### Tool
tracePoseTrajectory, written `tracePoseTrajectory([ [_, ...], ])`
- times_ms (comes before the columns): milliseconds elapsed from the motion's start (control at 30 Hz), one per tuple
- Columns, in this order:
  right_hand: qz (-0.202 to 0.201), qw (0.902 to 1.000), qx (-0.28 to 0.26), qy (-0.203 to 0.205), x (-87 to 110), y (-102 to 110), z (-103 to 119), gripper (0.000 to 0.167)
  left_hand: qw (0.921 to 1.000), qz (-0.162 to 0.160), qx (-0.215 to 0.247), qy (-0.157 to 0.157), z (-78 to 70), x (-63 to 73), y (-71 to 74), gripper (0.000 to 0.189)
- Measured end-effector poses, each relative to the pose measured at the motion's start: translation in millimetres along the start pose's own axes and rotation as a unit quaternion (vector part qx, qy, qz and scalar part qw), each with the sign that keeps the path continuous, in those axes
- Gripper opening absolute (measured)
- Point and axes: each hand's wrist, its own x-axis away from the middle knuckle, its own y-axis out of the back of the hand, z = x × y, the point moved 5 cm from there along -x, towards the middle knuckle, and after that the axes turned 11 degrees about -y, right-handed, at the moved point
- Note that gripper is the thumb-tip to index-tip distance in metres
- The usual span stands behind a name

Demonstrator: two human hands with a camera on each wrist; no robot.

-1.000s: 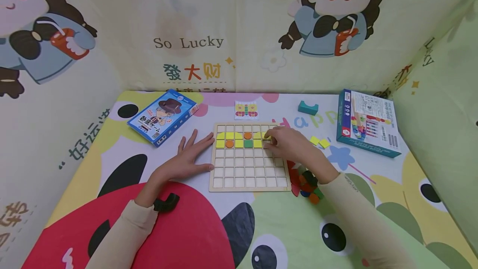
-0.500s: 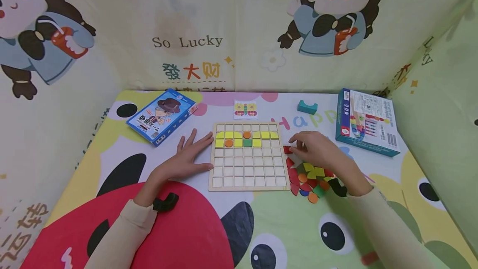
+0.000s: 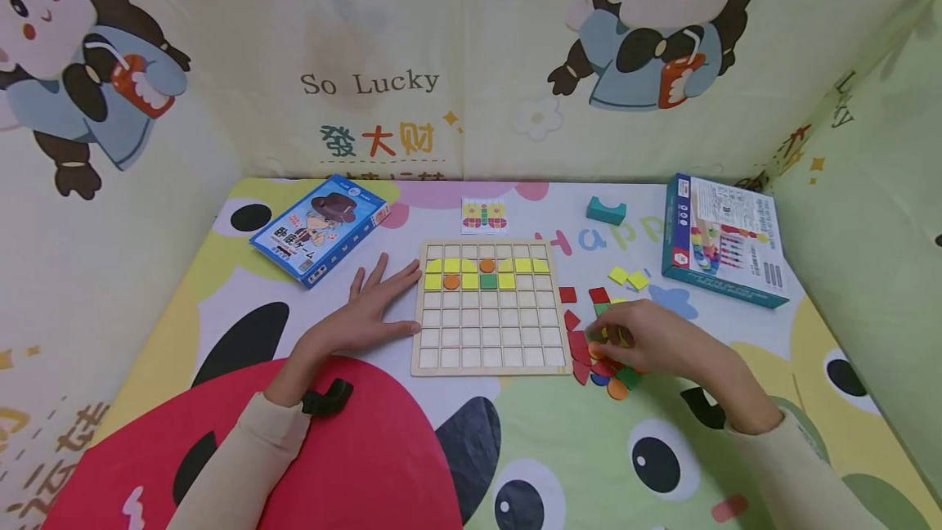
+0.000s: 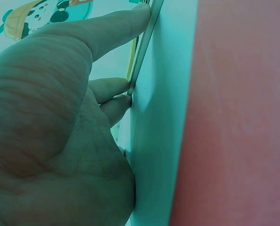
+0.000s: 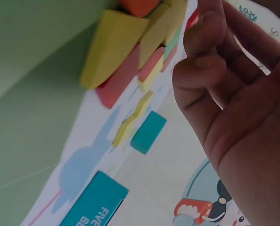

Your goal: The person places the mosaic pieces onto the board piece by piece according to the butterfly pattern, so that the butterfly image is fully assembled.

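A wooden grid board (image 3: 491, 339) lies mid-table, its upper rows holding yellow tiles (image 3: 471, 281), two orange discs (image 3: 487, 266) and a green square (image 3: 488, 280). My left hand (image 3: 364, 317) rests on the table with fingers spread, thumb and fingertips touching the board's left edge; the left wrist view shows fingers (image 4: 119, 33) against that rim. Right of the board, my right hand (image 3: 658, 338) is over a pile of coloured pieces (image 3: 616, 388). Its fingers are bent and thumb and forefinger are apart, with no piece visibly held. The hand hides part of the pile.
A small butterfly pattern card (image 3: 484, 216) lies behind the board. A blue box (image 3: 320, 229) lies back left and a teal-edged box (image 3: 724, 240) back right. A teal block (image 3: 607, 211) and two yellow tiles (image 3: 628, 277) lie between board and right box.
My right hand has left the board's right side and moved right, then down towards me onto the pile. One more yellow tile shows in the upper row. The left hand stays put.
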Motion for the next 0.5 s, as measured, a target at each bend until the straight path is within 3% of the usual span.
tracePoseTrajectory([
  [500, 0.015, 0.9997, -0.02, -0.007, -2.2, -6.1, -7.2, 0.024, 1.0, -0.002, 0.002, 0.001, 1.2, -0.7, -0.3, 0.096],
])
